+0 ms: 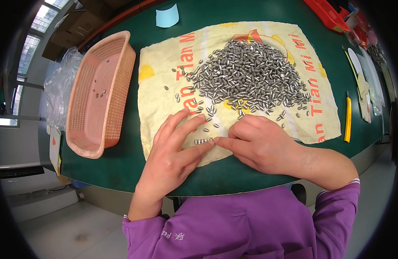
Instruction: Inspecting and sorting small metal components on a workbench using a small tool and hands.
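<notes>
A short row of small, shiny metal pieces [202, 141] with tapered ends lies side by side on the cloth. My left hand [171, 153] rests to the left of the row, fingers spread, with its thumb stretched along the row's near side. From the right, my right hand [264, 144] reaches in with its index finger touching the row's right end. Its other fingers are curled under, and whatever they hold is hidden. Beyond both hands a big heap of the same metal pieces [251, 73] spreads over the cloth, with loose ones scattered around its edge.
The pale yellow printed cloth [158, 103] covers part of a green table [216, 177]. At left stands a pink plastic basket [130, 64] with several pieces inside, beside clear plastic bags [58, 90]. A yellow cutter [348, 120] lies right; a blue note [167, 16] and red tray [326, 15] lie farther off.
</notes>
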### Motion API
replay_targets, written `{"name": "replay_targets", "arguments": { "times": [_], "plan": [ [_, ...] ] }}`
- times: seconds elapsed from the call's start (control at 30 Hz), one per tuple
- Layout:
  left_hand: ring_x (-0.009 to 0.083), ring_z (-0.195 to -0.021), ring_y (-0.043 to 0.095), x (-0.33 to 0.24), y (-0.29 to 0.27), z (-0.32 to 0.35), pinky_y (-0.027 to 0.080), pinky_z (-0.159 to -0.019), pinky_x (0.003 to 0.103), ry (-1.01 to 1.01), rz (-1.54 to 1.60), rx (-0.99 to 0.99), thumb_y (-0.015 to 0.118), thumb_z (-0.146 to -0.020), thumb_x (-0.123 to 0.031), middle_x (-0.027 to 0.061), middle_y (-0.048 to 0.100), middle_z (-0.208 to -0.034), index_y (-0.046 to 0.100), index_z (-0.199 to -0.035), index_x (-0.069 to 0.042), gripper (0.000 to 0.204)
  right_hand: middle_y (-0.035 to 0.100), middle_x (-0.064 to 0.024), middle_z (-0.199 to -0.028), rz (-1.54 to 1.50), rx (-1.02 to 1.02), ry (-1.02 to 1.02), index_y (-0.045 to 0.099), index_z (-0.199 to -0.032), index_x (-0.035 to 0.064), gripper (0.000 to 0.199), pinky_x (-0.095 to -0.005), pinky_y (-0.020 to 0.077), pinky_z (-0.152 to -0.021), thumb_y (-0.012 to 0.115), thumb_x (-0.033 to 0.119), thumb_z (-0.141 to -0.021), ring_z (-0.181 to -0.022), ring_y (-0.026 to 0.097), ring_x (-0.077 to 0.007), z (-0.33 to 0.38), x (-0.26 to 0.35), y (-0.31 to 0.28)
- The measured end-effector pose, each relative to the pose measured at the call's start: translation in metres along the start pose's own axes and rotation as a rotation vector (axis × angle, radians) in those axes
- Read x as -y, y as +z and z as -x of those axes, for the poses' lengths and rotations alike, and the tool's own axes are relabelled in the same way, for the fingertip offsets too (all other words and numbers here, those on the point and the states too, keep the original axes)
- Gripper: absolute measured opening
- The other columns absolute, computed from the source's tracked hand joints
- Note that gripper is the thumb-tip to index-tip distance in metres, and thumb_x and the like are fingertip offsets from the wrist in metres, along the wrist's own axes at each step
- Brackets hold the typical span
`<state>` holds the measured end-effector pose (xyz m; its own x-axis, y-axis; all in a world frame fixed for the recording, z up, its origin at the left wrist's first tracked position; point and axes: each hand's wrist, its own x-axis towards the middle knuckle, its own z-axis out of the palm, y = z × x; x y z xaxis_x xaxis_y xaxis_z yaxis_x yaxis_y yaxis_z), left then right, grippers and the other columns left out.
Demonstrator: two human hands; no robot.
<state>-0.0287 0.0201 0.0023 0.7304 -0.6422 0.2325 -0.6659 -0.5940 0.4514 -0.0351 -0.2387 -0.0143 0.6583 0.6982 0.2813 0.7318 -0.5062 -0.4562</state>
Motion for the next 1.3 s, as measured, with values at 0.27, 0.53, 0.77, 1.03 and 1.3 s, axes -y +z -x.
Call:
{"name": "replay_targets", "arguments": {
  "times": [0.27,0.53,0.77,1.03,1.3],
  "plan": [
    [0.0412,-0.137,0.051,-0.0001,-0.0003,0.0002,0.046,-0.109,0.05,0.006,-0.007,0.005,0.082,-0.069,-0.001,0.0108,0.061,-0.141,0.082,-0.109,-0.015,0.042,0.061,-0.0052,-0.098,-0.013,-0.035,0.006,0.07,-0.12,0.0081,0.038,-0.0381,0.0516,-0.08,0.074,0.01,-0.082,-0.092,0.062,-0.0246,0.0002,-0.0013,0.001],
    [0.0407,-0.138,0.051,-0.001,-0.0023,0.0004,0.046,-0.109,0.05,0.01,-0.013,0.006,0.082,-0.069,-0.001,0.0114,0.061,-0.141,0.081,-0.108,-0.014,0.04,0.056,-0.0049,-0.097,0.024,-0.065,0.0,0.067,-0.124,0.011,0.039,-0.0355,0.0512,-0.079,0.07,0.016,-0.085,-0.094,0.059,-0.0223,-0.0009,-0.0017,0.0052],
    [0.04,-0.136,0.054,0.0035,-0.0084,0.0051,0.047,-0.107,0.048,-0.128,0.009,-0.158,0.082,-0.07,0.002,0.015,0.061,-0.137,0.069,-0.086,-0.004,0.022,0.055,-0.0042,-0.095,0.044,-0.01,-0.006,0.067,-0.127,0.0141,0.042,-0.0357,0.0504,-0.079,0.069,0.016,-0.086,-0.092,0.058,-0.0225,-0.0005,0.0001,0.0019],
    [0.041,-0.136,0.053,-0.0004,-0.0055,0.0048,0.046,-0.108,0.049,-0.133,-0.013,-0.099,0.082,-0.072,0.001,0.0154,0.06,-0.139,0.066,-0.085,-0.004,0.022,0.055,-0.0044,-0.095,0.066,0.025,-0.022,0.069,-0.127,0.014,0.039,-0.0365,0.0492,-0.08,0.066,0.018,-0.088,-0.093,0.058,-0.023,-0.0018,0.0014,-0.0007],
    [0.0427,-0.137,0.052,0.0002,-0.0032,0.0035,0.046,-0.107,0.05,-0.111,-0.005,-0.078,0.083,-0.073,0.0,0.0158,0.059,-0.14,0.066,-0.089,-0.004,0.024,0.057,-0.0038,-0.094,0.023,-0.011,-0.022,0.07,-0.126,0.0142,0.042,-0.0368,0.0504,-0.079,0.07,0.014,-0.084,-0.091,0.06,-0.0228,-0.0004,-0.0013,0.0006]
  ]
}}
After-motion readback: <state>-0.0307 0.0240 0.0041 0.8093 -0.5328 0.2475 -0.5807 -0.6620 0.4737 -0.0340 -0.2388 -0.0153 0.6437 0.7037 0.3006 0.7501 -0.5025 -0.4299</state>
